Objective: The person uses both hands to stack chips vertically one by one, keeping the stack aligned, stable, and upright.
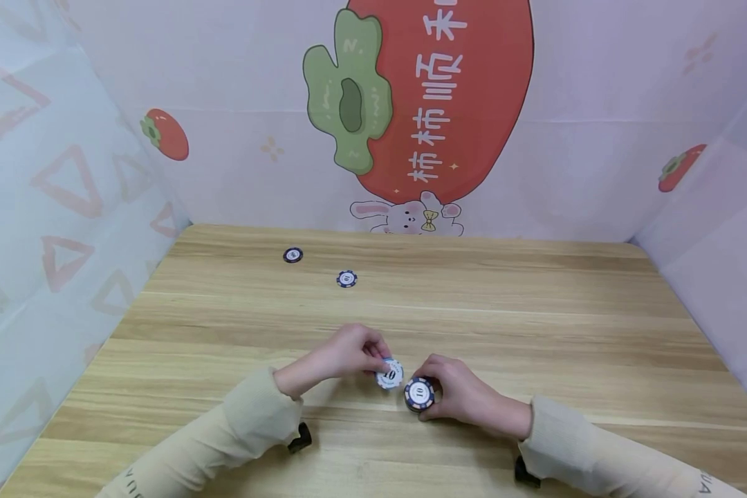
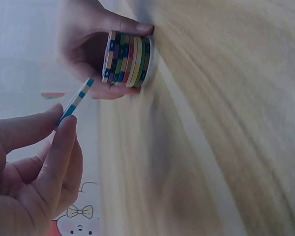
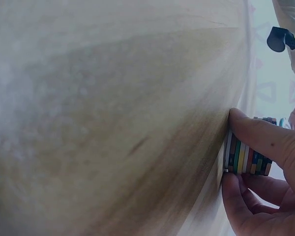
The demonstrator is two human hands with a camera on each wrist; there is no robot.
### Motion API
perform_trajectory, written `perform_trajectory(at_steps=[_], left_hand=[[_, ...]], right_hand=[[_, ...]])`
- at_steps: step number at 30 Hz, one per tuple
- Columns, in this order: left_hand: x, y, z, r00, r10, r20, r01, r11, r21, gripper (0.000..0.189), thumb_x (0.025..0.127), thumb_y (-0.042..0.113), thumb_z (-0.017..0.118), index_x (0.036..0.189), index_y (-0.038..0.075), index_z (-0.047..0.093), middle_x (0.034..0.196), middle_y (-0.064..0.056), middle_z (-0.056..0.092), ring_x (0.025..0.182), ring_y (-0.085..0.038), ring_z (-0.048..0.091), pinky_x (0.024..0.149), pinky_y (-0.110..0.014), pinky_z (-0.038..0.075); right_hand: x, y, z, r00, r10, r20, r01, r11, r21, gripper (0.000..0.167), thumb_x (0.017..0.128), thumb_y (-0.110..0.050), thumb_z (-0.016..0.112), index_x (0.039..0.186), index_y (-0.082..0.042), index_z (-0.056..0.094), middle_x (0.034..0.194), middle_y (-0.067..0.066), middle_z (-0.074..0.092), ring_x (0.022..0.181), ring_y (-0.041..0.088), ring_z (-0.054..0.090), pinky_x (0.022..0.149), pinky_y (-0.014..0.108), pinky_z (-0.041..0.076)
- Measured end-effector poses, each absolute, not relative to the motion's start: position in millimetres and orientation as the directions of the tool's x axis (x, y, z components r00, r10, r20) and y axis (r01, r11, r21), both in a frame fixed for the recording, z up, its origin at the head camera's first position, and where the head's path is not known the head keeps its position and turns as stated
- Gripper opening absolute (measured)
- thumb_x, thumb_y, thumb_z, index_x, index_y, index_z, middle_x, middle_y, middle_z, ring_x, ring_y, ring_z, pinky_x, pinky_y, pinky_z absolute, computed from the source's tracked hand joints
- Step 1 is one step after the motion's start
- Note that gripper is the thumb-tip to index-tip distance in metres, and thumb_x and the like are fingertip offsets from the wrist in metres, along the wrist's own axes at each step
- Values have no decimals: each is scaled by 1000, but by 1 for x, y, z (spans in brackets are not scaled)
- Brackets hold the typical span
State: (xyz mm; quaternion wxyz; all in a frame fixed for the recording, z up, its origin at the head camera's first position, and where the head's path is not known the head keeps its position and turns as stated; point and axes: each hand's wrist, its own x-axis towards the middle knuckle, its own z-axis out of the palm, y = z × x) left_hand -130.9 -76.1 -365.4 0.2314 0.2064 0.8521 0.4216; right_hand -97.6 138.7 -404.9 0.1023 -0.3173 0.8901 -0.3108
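Between thumb and fingers my left hand (image 1: pixel 356 351) pinches a light blue and white poker chip (image 1: pixel 389 374) marked 10. In the left wrist view that chip (image 2: pixel 74 103) is tilted and apart from the stack. My right hand (image 1: pixel 460 391) grips a stack of poker chips (image 1: pixel 420 393) at its sides, low down near the tabletop. A dark blue and white chip marked 10 tops the stack. Seen edge-on in the left wrist view, the stack (image 2: pixel 128 59) shows several colours, including red, yellow and green. The right wrist view has thumb and fingers on either side of it.
Two loose chips lie farther back on the wooden table (image 1: pixel 535 311): a dark one (image 1: pixel 293 255) and a blue and white one (image 1: pixel 346 279). A printed cloth (image 1: pixel 243 173) rises behind the table's back edge, and more cloth stands at both sides.
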Motion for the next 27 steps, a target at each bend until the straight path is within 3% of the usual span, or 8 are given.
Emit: perform_trajectory(at_steps=[7,13,21,27], left_hand=[[-131,-71,-376,-787,544,-291,-14,455,890,9,79,-2,65,87,-7,63,71,-3,60,60,-8,56,63,-32,53],[-130,-67,-381,-783,557,-277,-33,406,913,12,80,-3,63,90,-11,62,75,-7,62,61,-8,56,65,-32,53],[-128,-60,-387,-781,571,-253,-33,366,930,12,80,-5,62,90,-13,63,76,-9,63,61,-8,56,62,-30,53],[-124,-54,-388,-795,552,-251,-25,384,923,11,80,-3,63,89,-10,64,76,-8,63,60,-7,56,61,-29,53]], right_hand=[[-98,139,-405,-773,-633,38,-517,593,-617,43,56,-14,85,93,-6,65,88,-4,58,81,8,54,74,24,47],[-98,139,-405,-771,-636,38,-515,588,-624,42,56,-12,84,93,-5,65,86,-5,56,77,5,51,69,21,46],[-99,141,-408,-730,-663,163,-607,520,-601,39,54,-14,85,86,-5,63,81,-7,53,73,3,48,63,19,44],[-98,140,-406,-759,-646,80,-551,572,-607,38,55,-13,85,85,-8,63,83,-7,55,75,4,50,67,22,45]])
